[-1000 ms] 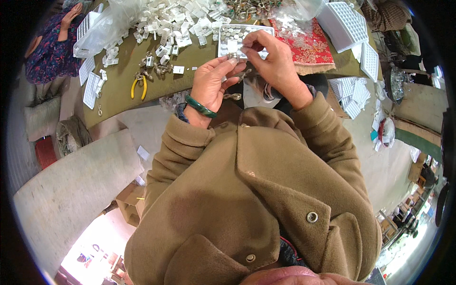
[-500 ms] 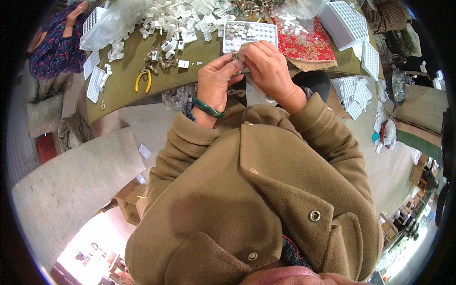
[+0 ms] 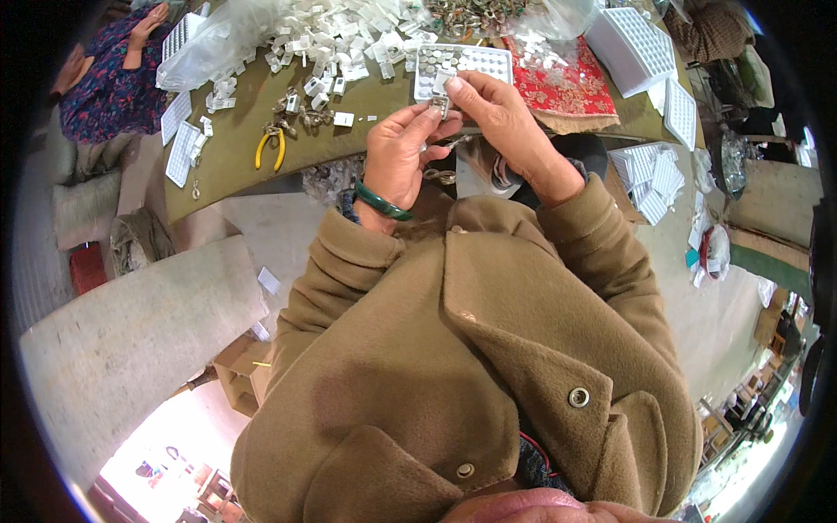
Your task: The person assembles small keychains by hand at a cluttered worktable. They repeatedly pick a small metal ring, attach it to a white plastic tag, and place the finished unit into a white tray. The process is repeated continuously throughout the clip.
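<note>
In front of me, both hands meet at the near edge of the table. My left hand [image 3: 397,152], with a dark green bangle at its wrist, pinches a small shiny metal piece [image 3: 441,105] between thumb and fingers. My right hand [image 3: 506,113] is just right of it, thumb and finger closed on a small white plastic piece [image 3: 443,78] slightly above the metal one. Behind the fingers lies a white dimpled tray [image 3: 490,59] with several small round pieces in its left part; my right hand covers its near edge.
A heap of small white plastic cases [image 3: 340,39] spreads over the olive table [image 3: 227,179]. Yellow-handled pliers [image 3: 270,150] lie left. A red patterned cloth [image 3: 567,96] and a stack of white trays [image 3: 632,52] are right. Another person's hand [image 3: 144,30] shows at far left.
My hands have parted slightly, and my right hand has shifted a little right. The white piece and the metal piece now show between the fingers.
</note>
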Action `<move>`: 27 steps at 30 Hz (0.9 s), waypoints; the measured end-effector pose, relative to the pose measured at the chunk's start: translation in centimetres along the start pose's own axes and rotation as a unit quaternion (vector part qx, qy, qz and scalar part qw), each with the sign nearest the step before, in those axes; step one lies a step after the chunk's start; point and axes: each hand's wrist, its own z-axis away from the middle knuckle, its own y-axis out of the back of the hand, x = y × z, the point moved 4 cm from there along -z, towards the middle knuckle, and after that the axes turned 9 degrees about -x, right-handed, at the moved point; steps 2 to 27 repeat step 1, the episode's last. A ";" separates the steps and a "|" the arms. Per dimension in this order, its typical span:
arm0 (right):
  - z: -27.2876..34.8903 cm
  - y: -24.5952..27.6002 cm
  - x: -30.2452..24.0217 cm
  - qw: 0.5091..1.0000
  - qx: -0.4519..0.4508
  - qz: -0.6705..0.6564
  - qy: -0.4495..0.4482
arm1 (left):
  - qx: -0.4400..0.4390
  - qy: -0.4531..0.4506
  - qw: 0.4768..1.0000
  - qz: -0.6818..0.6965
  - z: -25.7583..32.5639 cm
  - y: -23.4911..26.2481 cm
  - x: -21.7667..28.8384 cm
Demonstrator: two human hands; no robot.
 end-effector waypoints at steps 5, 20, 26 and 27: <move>0.3 -0.2 -0.4 0.998 -0.036 0.040 -0.021 | -0.001 0.015 1.000 0.009 0.0 0.1 -0.3; 0.3 -0.2 -0.4 0.998 -0.036 0.040 -0.021 | -0.001 0.015 1.000 0.009 0.0 0.1 -0.3; 0.3 -0.2 -0.4 0.998 -0.036 0.040 -0.021 | -0.001 0.015 1.000 0.009 0.0 0.1 -0.3; 0.3 -0.2 -0.4 0.998 -0.036 0.040 -0.021 | -0.001 0.015 1.000 0.009 0.0 0.1 -0.3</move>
